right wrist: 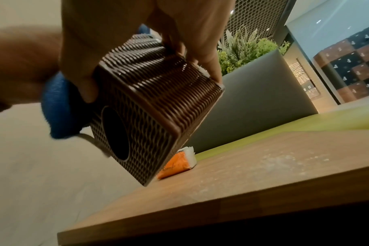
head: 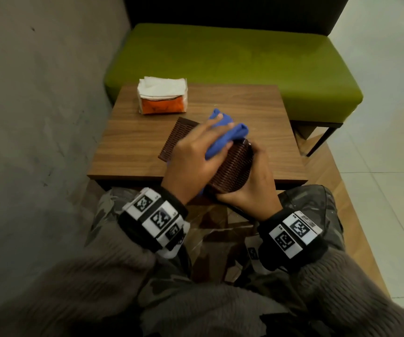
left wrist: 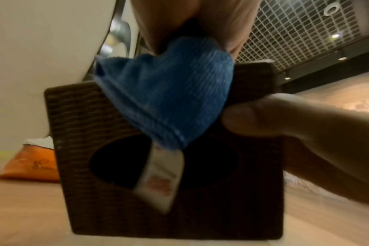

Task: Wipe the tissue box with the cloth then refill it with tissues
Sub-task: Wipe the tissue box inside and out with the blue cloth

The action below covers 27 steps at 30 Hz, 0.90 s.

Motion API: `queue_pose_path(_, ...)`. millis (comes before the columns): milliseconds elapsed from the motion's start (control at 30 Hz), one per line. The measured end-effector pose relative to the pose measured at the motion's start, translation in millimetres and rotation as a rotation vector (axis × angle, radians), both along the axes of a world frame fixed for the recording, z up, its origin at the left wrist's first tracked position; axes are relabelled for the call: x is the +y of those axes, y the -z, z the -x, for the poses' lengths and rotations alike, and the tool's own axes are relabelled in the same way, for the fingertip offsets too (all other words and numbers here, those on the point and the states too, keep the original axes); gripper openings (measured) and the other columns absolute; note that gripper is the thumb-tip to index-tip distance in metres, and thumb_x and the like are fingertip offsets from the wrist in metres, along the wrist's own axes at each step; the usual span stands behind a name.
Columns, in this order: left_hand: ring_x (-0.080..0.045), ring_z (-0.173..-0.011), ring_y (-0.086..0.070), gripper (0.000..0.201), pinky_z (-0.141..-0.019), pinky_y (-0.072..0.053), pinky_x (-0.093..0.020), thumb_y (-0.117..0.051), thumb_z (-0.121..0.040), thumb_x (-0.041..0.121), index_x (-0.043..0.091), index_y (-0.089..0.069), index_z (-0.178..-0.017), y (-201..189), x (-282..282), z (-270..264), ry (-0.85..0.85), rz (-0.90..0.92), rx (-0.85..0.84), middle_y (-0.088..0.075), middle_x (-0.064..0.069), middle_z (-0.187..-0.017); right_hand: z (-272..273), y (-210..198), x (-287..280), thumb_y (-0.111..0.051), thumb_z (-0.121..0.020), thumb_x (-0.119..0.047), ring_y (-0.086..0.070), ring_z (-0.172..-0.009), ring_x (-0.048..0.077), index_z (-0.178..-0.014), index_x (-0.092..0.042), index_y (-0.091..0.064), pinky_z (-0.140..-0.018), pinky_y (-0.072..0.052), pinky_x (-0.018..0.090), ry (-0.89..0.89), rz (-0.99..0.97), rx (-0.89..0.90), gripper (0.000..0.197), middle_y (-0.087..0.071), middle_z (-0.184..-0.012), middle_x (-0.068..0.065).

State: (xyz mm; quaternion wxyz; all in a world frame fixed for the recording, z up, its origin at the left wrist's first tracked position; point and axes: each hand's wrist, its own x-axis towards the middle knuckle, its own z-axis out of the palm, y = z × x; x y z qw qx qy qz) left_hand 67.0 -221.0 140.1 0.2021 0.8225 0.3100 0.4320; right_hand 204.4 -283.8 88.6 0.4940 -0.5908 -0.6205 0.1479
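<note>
Right hand wrapped around brown ribbed tissue box, thumb on one side and fingers hooked over the far edge, box lifted and tilted above the near edge of the wooden table. Round opening in the box facing down and toward the body. Left hand bunched around blue cloth, fingers curled over it, pressing it against the box's upper left side; white care label dangling from the cloth across the opening. Separate brown slatted panel lying flat on the table just left of the hands, partly under the left hand. Open pack of white tissues with an orange wrapper near the table's far left corner, well apart from both hands. Green bench beyond the table's far edge.
</note>
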Motion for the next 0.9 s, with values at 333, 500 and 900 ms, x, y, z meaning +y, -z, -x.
queue_pose_path(333, -0.018, -0.129, -0.046, 0.037, -0.109, -0.036, -0.035, -0.061, -0.088, 0.008, 0.007, -0.058, -0.124, 8, 13, 21, 0.123, -0.003, 0.068, -0.055, -0.012, -0.132, -7, 5, 0, -0.085, -0.052, -0.042, -0.053, -0.118, 0.021, -0.131, -0.032, -0.027, -0.102, -0.043, 0.030, -0.010, 0.011, 0.033, 0.099, -0.049, -0.127, 0.008)
queue_pose_path(500, -0.024, -0.135, -0.038, 0.050, -0.111, -0.033, -0.038, -0.063, -0.082, 0.001, 0.006, -0.051, -0.131, 19, -16, 29, 0.352, -0.172, 0.232, -0.045, -0.015, -0.141, -17, 7, -1, -0.083, -0.058, -0.043, -0.051, -0.119, 0.025, -0.135, -0.002, -0.035, -0.105, -0.037, 0.020, 0.044, 0.004, 0.039, 0.100, -0.049, -0.129, 0.014)
queue_pose_path(900, -0.024, -0.137, -0.035, 0.047, -0.114, -0.029, -0.037, -0.054, -0.084, -0.005, 0.003, -0.051, -0.130, 14, -3, 36, 0.385, -0.178, 0.292, -0.044, -0.016, -0.141, -26, -5, -7, -0.079, -0.053, -0.047, -0.050, -0.120, 0.018, -0.136, -0.011, -0.031, -0.104, -0.040, 0.025, 0.009, 0.021, 0.019, 0.102, -0.047, -0.130, 0.010)
